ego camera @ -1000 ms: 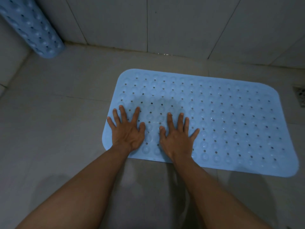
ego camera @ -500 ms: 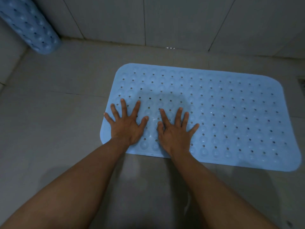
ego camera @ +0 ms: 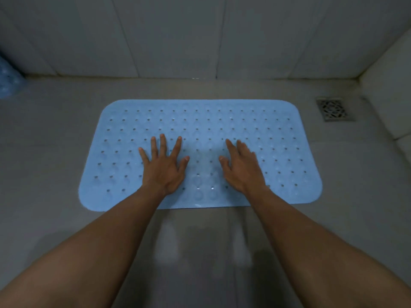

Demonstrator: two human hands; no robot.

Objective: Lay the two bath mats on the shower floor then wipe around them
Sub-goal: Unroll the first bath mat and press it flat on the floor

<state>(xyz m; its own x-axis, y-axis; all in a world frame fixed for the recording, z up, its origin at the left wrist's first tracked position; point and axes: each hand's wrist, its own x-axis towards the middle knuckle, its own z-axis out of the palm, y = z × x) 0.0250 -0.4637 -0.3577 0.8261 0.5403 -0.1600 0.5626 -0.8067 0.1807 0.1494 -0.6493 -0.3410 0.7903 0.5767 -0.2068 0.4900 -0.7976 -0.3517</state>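
A light blue bath mat (ego camera: pixel 278 138) with rows of holes and round bumps lies flat on the grey tiled shower floor (ego camera: pixel 55 152), its long side parallel to the back wall. My left hand (ego camera: pixel 163 166) rests palm down on the mat left of its middle, fingers spread. My right hand (ego camera: pixel 241 167) lies palm down right of the middle, fingers closer together and slightly blurred. Both hands hold nothing. A second blue mat (ego camera: pixel 9 78), rolled up, shows only partly at the far left edge, against the wall.
A square metal floor drain (ego camera: pixel 334 109) sits at the back right, right of the mat. White tiled walls (ego camera: pixel 178 36) close the back, and a raised pale ledge (ego camera: pixel 387 101) runs along the right. Wet streaks mark the floor between my forearms.
My hands have moved right along the mat and spread apart; the right hand went furthest. My view swung right, so the rolled mat slid to the left edge and the drain came in.
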